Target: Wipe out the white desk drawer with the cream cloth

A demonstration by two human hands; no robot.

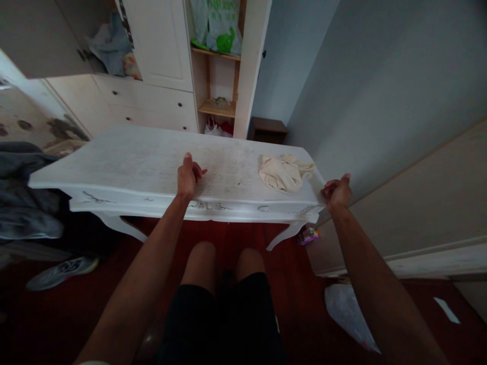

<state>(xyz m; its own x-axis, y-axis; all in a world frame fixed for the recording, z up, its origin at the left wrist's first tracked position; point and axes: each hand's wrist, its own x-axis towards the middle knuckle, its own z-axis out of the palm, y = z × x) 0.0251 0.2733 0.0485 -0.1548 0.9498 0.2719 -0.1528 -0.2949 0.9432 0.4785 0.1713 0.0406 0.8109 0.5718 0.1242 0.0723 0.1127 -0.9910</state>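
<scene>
A worn white table (125,162) with curved legs stands in front of me. My left hand (188,176) rests on its front edge near the middle, fingers loosely curled with the thumb up and nothing in them. My right hand (337,191) is wrapped round the table's right front corner. A crumpled cream cloth (283,172) lies on the tabletop between the two hands, closer to the right one and touching neither.
A cream wardrobe (160,45) with drawers and open shelves stands behind the table. A grey wall (380,91) runs along the right. A sneaker (63,271) and dark bedding (23,192) lie left; a plastic bag (350,314) and a small colourful packet (309,235) lie on the red floor.
</scene>
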